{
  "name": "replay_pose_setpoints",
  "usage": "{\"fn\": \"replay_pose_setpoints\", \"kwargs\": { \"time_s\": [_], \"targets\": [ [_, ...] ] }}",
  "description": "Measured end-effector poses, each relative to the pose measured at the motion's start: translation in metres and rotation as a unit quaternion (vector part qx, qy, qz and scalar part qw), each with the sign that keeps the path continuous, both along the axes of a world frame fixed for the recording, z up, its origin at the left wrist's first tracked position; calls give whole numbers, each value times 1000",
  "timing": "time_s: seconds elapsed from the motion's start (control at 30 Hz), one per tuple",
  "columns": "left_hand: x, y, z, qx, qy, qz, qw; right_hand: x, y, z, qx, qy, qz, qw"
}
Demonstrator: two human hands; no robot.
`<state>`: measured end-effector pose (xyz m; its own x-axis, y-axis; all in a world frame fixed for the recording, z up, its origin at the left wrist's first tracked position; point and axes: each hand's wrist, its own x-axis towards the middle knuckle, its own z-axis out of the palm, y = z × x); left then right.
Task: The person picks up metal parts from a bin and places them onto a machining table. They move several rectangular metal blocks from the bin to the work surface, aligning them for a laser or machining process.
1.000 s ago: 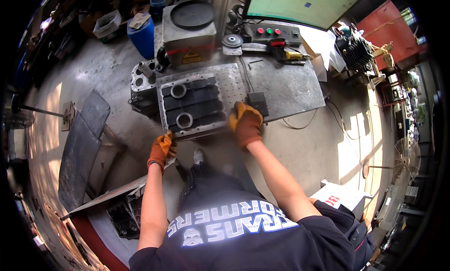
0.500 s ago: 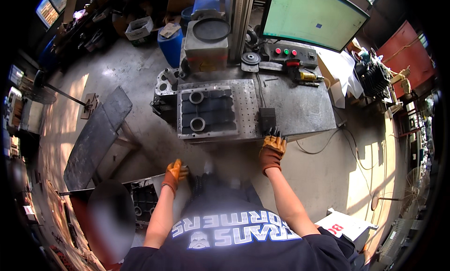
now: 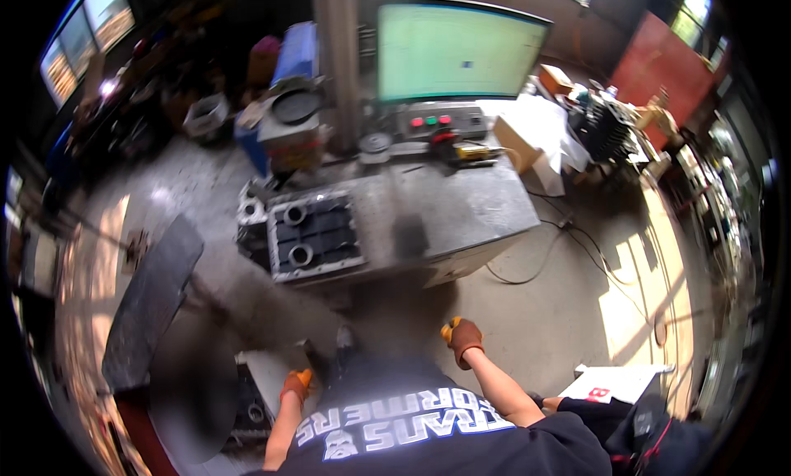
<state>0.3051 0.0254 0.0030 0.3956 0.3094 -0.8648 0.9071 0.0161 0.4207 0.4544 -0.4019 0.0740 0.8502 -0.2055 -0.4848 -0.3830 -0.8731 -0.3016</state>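
We are curling our right grip (image 3: 462, 337) narrow above the floor. Our left grip (image 3: 297, 384) is hovering by a pale board (image 3: 270, 377); blur is hiding its fingers, so we cannot tell how wide it is. The casting (image 3: 323, 239) is lying well apart from both, ahead of the left and ahead-left of the right, on the counter (image 3: 486, 200). A dark box (image 3: 409, 235) is sitting to its right, and a screen (image 3: 461, 51) is glowing behind.
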Motion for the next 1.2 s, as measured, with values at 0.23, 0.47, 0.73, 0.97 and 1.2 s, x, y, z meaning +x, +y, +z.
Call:
{"fn": "replay_pose_setpoints", "kwargs": {
  "time_s": [0.23, 0.47, 0.73, 0.97, 1.2],
  "targets": [
    [100, -70, 39, -7, -62, -169, 984, -56, -51, 7, -53, 226, 154, 960],
    [164, -143, 50, -16, -105, -369, 923, -123, -84, -58, 1, 270, -2, 963],
    [190, -172, 61, -27, -135, -496, 858, -232, -75, -132, -15, 267, -150, 952],
    [187, -172, 51, -21, -121, -548, 827, -313, -61, -161, 31, 290, -200, 935],
    [176, -127, 35, 16, -104, -553, 827, -298, -47, -102, 22, 266, -213, 940]
  ]
}}
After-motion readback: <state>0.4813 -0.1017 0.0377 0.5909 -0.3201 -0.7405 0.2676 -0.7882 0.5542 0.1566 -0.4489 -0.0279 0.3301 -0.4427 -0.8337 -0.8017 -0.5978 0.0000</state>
